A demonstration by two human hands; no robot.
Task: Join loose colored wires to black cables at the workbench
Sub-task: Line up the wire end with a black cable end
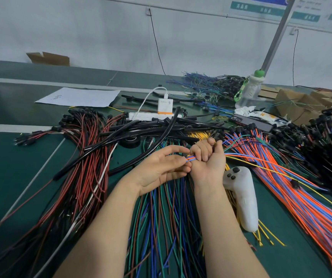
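**Loosely bundled, light and limp: colored wires held in 2 hands**

Here the small bundle of colored wires (pixel 191 157) sits just above the tabletop (pixel 11 167), near the middle of the view, between both hands. The right hand (pixel 208 157) has its grip wrapped round the bundle, fingers curled over it. The left hand (pixel 161 167) pinches the free ends between thumb and fingertips.

The wires look thin, light and limp. They will likely sag and fan out wherever unsupported, and the smooth insulation may slide through a slack hold. Taking them close to the ends probably keeps the tips aligned, while a hold further back would let them splay. The black cables (pixel 141 129) heaped beyond the hands look thicker and springier and hold their curves. They are probably best taken near the end to be joined.

The wire tips are hidden behind the left fingertips, so I cannot tell whether they are stripped. Nor can the wires in the bundle be counted. In the tangle it is unclear which strand belongs to which heap, and the forearms cover part of the wires below them.
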